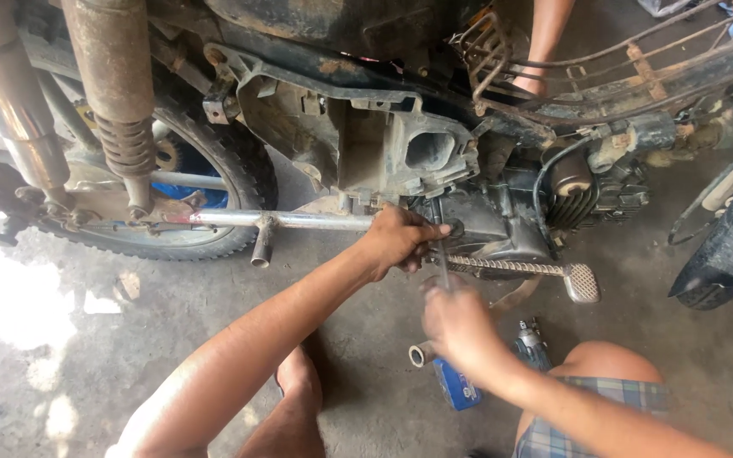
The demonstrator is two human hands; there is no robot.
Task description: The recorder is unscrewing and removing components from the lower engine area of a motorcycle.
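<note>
A stripped-down motorcycle stands in front of me with its grimy frame and engine exposed. My left hand is closed on the frame by the engine's lower left, at the top of a thin metal tool shaft. My right hand grips the lower end of that same shaft just below. A brake pedal with a ribbed arm sticks out to the right of my hands.
The rear wheel, rusty shock absorber and a chrome footrest bar lie to the left. A blue object and a short pipe end rest on the concrete floor. Another person's arm reaches in behind the motorcycle.
</note>
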